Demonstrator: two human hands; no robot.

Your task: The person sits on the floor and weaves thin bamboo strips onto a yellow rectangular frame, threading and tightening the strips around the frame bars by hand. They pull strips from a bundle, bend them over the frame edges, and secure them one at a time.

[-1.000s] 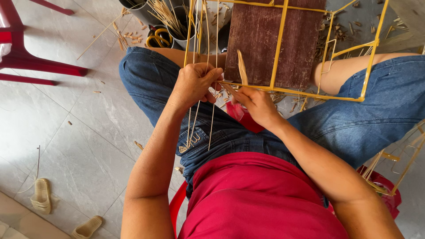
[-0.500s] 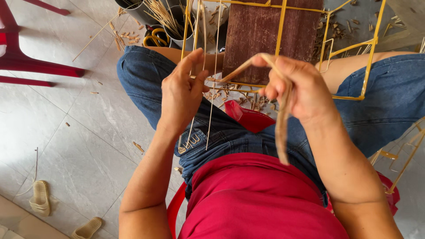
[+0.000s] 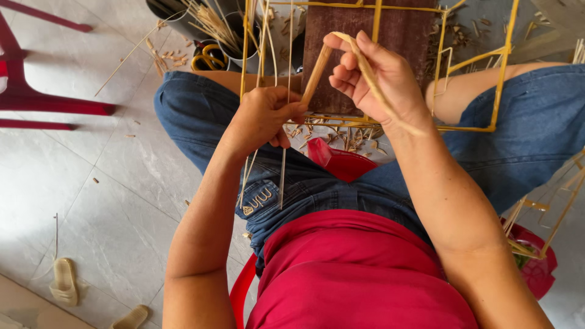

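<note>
While the person sits with legs apart over a tiled floor (image 3: 91, 201), both hands work at a yellow cane frame (image 3: 372, 122) resting across the lap. Right hand (image 3: 375, 76) is raised, thumb and fingers pinched together on a flat tan cane strip (image 3: 317, 73); the strip bends over the fingertips, 1 leg running down along the wrist, the other slanting down to the left hand. Left hand (image 3: 262, 116) is curled shut at the frame's near rail, gripping the strip's lower end and thin upright canes (image 3: 283, 176) that hang below it over the denim. A dark brown board (image 3: 341, 30) lies behind the frame. Cane scraps (image 3: 341, 137) and a red cloth piece (image 3: 338, 161) sit in the lap. Red chair legs (image 3: 36, 103) stand well apart at left, 2 beige sandals (image 3: 64, 283) near the bottom left.
</note>
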